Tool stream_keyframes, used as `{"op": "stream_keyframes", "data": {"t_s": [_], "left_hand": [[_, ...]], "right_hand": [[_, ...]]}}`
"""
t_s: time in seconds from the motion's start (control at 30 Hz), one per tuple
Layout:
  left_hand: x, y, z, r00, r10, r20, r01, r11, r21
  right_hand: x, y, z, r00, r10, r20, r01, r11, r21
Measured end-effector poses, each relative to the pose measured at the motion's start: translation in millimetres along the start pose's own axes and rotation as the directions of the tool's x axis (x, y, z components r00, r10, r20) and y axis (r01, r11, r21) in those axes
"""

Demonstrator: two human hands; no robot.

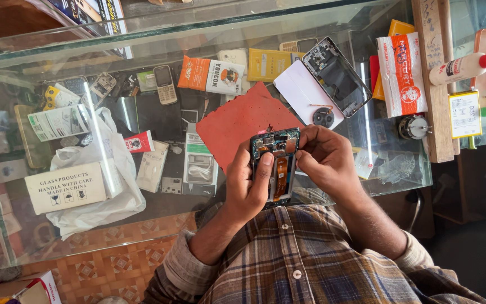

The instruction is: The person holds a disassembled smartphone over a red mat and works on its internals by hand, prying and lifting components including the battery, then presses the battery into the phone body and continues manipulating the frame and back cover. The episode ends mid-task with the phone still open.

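An opened phone (275, 163), its back cover off, is held upright above the glass bench (142, 34) in front of the chest. It is gripped along its edge by the left hand (247, 183), thumb laid across the exposed boards. The right hand (324, 160) is pinched narrow at the phone's top corner, where fine internal work appears to be in hand; a steady, delicate touch is called for. A matte red mat (237, 121) and a bare phone frame (337, 76) lie behind.

Bright even daylight, sharp focus, white glare streaks on the glass counter (102, 143), slight wide-angle bending at edges.
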State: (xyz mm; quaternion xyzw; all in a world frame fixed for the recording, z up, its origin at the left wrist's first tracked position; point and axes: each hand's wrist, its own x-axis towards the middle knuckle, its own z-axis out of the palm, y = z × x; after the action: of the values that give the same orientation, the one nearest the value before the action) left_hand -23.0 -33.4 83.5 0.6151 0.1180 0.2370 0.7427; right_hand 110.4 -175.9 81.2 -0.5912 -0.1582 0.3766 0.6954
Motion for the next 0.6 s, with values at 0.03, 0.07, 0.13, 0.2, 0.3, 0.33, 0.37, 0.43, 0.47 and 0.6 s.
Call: {"op": "stream_keyframes", "data": {"t_s": [0.03,0.07,0.13,0.2,0.3,0.33,0.37,0.43,0.47,0.6], "left_hand": [[-0.7,-1.0,-0.4,1.000,-0.004,0.006,0.004,1.000,0.006],[-0.9,-1.7,-1.4,1.000,-0.009,0.012,0.009,1.000,0.013],[-1.7,-3.6,-1.8,1.000,-0.021,0.005,0.021,1.000,0.001],[-2.3,-5.5,-1.4,0.999,-0.037,-0.022,0.036,0.999,-0.035],[-0.7,-7.9,-3.7,0.989,-0.135,-0.057,0.124,0.978,-0.167],[-0.6,-8.0,-4.4,0.990,-0.132,-0.053,0.120,0.977,-0.176],[-0.2,-7.9,-5.1,0.991,-0.128,-0.049,0.117,0.976,-0.184],[0.1,-7.2,-5.5,0.992,-0.117,-0.047,0.107,0.979,-0.175],[0.5,-6.6,-5.3,0.993,-0.110,-0.048,0.102,0.982,-0.158],[1.0,-3.2,-3.7,0.994,-0.092,-0.059,0.086,0.991,-0.098]], "right_hand": [[0.2,1.3,-0.2,1.000,-0.012,0.004,0.012,1.000,-0.022],[1.2,2.3,0.1,1.000,-0.025,0.007,0.025,0.999,-0.043],[1.3,2.3,0.2,1.000,-0.030,0.007,0.030,0.998,-0.060],[0.8,-0.1,0.2,1.000,-0.016,-0.001,0.016,0.998,-0.053],[-1.0,-7.4,-0.7,0.997,-0.056,0.044,0.057,0.998,-0.011],[-2.0,-10.0,-0.5,0.997,-0.061,0.057,0.061,0.998,0.003],[-3.2,-12.5,-0.4,0.995,-0.066,0.070,0.065,0.998,0.017],[-3.7,-15.2,1.8,0.992,-0.098,0.081,0.098,0.995,0.007],[-2.9,-16.1,3.0,0.989,-0.124,0.079,0.126,0.992,-0.017],[-2.7,-18.8,6.2,0.980,-0.183,0.077,0.190,0.978,-0.091]]}}
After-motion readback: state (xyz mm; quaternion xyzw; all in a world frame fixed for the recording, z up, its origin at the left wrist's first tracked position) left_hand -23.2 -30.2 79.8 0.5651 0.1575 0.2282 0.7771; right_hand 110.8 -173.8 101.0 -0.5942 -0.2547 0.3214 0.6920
